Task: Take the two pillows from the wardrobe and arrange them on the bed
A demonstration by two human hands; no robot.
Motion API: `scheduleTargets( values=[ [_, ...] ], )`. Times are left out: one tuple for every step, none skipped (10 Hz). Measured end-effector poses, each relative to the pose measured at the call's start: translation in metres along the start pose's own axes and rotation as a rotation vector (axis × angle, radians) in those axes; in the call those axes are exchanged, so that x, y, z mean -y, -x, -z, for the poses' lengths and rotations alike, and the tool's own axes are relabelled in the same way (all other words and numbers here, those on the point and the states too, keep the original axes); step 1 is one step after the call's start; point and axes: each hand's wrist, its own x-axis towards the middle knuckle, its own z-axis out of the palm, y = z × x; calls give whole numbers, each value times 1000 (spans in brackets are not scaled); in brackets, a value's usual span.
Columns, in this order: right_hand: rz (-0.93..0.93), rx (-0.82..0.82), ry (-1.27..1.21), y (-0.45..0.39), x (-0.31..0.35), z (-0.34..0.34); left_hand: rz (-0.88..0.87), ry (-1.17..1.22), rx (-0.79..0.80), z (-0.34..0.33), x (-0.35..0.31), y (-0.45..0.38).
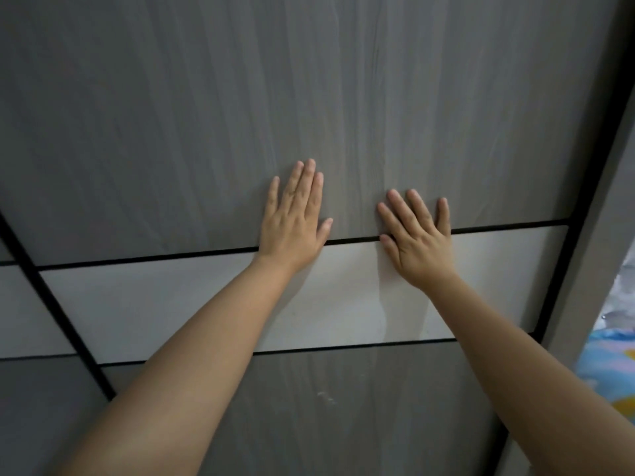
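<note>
Both hands (292,231) (417,240) (palms flat) press the wardrobe door (171,132).

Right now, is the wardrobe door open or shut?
Partly open: a gap at the right edge of the door shows colourful fabric inside. Both hands, left and right, lie flat on it.

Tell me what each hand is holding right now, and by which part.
Nothing is held. The left hand and right hand both lie flat, fingers spread, palms against the wardrobe door, across the black line above its pale band.
</note>
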Motion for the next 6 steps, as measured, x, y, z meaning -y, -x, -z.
scheduleTargets(
  values=[
    [-1, -46, -20, 1, -4, -10, 7, -32, -72, -14, -2, -2],
    [-5, -16, -34, 0, -4, -12, 37, -39, -178, -33, -1, 0],
    [1, -17, -33, 0, -4, -15, 21, -34, -254, -43, 2, 0],
    [-6, -74, -70, -1, -1, -11, 6, 11, -219, -41, 3, 0],
    [1, -134, -208, -2, 0, 2, 10, 19, -246, -43, 3, 2],
    [-132, -242, -540, -25, -18, 32, 55, 36, -270, -33, 1, -2]
  ],
)
